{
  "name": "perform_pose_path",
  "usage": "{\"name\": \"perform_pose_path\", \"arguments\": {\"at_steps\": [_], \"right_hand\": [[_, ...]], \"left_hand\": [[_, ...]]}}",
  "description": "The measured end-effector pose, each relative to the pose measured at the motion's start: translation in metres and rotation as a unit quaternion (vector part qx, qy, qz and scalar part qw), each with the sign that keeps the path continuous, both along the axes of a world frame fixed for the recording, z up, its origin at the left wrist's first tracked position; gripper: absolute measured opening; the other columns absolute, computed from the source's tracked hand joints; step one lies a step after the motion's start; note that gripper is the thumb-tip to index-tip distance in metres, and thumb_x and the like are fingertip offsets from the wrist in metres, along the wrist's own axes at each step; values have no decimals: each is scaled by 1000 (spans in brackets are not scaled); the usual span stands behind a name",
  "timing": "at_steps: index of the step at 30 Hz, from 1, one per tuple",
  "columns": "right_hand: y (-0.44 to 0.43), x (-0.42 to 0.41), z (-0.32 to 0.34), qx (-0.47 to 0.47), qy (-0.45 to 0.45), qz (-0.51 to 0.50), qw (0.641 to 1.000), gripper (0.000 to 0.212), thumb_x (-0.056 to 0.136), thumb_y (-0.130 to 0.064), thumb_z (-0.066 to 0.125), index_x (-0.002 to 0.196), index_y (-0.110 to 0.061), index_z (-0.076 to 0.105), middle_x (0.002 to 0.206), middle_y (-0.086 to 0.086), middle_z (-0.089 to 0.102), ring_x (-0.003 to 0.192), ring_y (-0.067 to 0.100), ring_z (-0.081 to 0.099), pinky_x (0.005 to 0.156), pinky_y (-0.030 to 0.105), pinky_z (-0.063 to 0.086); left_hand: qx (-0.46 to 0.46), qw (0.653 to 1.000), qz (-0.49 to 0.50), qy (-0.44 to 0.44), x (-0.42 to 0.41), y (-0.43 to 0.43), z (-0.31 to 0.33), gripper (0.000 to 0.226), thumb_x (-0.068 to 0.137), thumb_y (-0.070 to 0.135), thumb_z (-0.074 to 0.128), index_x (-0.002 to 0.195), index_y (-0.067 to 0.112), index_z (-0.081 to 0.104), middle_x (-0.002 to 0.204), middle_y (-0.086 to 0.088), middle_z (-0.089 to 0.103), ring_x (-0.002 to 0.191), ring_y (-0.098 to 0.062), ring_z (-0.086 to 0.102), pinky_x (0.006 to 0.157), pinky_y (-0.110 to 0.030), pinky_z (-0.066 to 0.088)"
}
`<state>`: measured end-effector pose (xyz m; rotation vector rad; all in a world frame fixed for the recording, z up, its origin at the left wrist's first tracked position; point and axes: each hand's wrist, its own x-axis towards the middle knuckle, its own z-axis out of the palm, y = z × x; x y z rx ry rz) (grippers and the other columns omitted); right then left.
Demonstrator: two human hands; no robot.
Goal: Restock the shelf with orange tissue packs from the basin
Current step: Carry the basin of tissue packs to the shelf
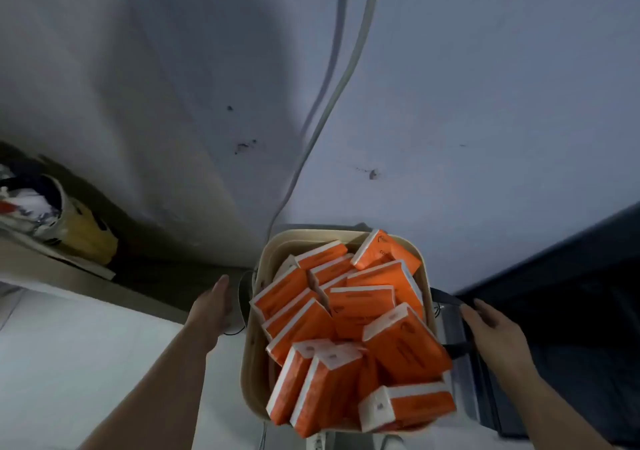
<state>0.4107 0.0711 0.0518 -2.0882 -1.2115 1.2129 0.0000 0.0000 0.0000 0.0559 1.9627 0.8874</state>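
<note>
At the far left a ledge (69,274) carries blurred clutter, among it one yellow bag (91,238). Moving right, your left grip (212,305) reaches forward on an outstretched bare forearm. Its fingers are straight and close together, pointing away from you, so the grip is wide and holds nothing. It sits just beside the left wall of the basin (250,356), with a narrow gap between the two; no contact shows.

One white cable (341,82) runs down the wall and ends behind the basin's far rim. The single beige basin lies between your two grips, low in the middle of the view. It is heaped with orange tissue packs (403,344), tilted and overlapping. About thirteen show; any beneath them are hidden.

On the right, your right grip (491,328) comes in from the lower right corner, near the basin's right side but apart from its rim. Its fingers are loosely bent and spread over a grey surface (450,323) with nothing held. You cannot tell whether they touch that surface.
</note>
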Motion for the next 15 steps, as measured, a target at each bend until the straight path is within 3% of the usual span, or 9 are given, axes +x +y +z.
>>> {"name": "perform_pose_path", "arguments": {"at_steps": [3, 6, 9, 12, 15], "right_hand": [[0, -1, -14, -20, 52, -49, 997, 40, 93, -30, 57, 129, -14, 56, 115, 2, 60, 113, 26, 56, 96, 37, 42], [-1, 0, -25, -64, 94, -109, 988, 37, 92, -36, 57, 122, -14, 59, 105, 11, 67, 94, 27, 64, 82, 40, 52], [-1, 2, -34, -85, 122, -145, 978, 36, 92, -41, 54, 117, -15, 58, 101, 14, 68, 92, 28, 65, 76, 39, 52], [0, 4, -35, -99, 190, -187, 959, 32, 90, -40, 57, 105, -12, 62, 92, 14, 68, 83, 26, 65, 73, 38, 52], [2, 3, -30, -87, 277, -206, 934, 18, 91, -28, 57, 89, -12, 64, 73, 8, 59, 62, 16, 58, 62, 31, 52]], "left_hand": [[7, 995, 24, -100, -7, 2, -19, 51, 91, 54, 46, 121, 14, 55, 120, -11, 60, 111, -33, 57, 101, -52, 43], [19, 982, 6, -185, -14, 3, -43, 64, 91, 62, 36, 128, 12, 50, 127, -14, 57, 118, -37, 54, 104, -54, 38], [68, 961, 26, -265, -15, 7, -55, 71, 90, 66, 32, 131, 10, 46, 129, -20, 55, 119, -39, 53, 105, -55, 37], [140, 948, 7, -286, -10, 11, -55, 66, 90, 65, 33, 120, 11, 54, 115, -21, 63, 109, -39, 59, 102, -53, 40], [180, 946, -5, -272, -12, 13, -43, 58, 85, 65, 44, 97, 10, 58, 84, -13, 55, 79, -28, 55, 85, -45, 44]]}}
